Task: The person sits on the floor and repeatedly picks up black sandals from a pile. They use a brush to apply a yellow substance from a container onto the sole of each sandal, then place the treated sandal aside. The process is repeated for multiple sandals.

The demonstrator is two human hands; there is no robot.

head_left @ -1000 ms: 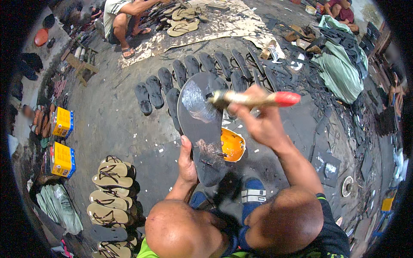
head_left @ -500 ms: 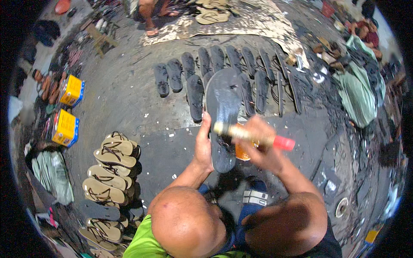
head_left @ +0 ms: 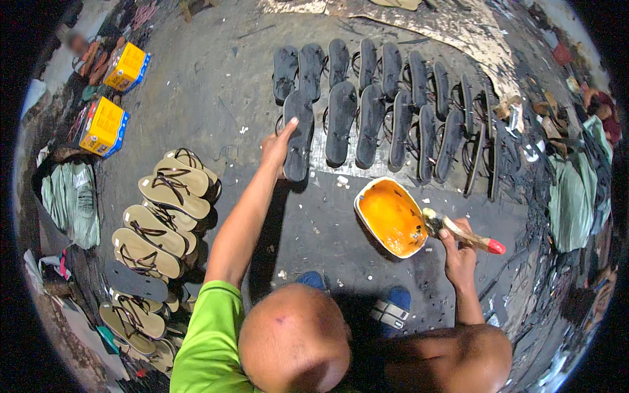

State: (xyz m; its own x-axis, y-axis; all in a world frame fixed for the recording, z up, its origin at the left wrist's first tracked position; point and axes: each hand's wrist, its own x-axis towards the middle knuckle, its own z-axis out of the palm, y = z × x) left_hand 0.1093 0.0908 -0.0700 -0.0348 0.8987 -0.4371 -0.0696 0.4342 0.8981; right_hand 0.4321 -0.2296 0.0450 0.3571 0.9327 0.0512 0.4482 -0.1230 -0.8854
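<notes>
My left hand [head_left: 276,149] reaches forward and grips a dark flip-flop [head_left: 298,141], sole side up, thumb on its surface. That flip-flop is at the left end of the near row of upturned dark flip-flops [head_left: 339,124]. My right hand [head_left: 460,252] is closed round a brush [head_left: 480,242] with a red-tipped wooden handle. Its bristles are at the right rim of a white tub [head_left: 368,229] holding orange-yellow glue-like liquid [head_left: 388,208].
Tan thong sandals [head_left: 175,188] lie stacked at the left. Beyond them stand two yellow-and-blue boxes [head_left: 105,128]. Green sacks [head_left: 571,196] and scraps line the right side; a patterned sheet [head_left: 445,26] lies at the back. My knees are at the lower edge.
My left hand has carried the flip-flop from in front of me forward and left to the row. My right hand has moved the brush off its sole to the tub, now fully visible.
</notes>
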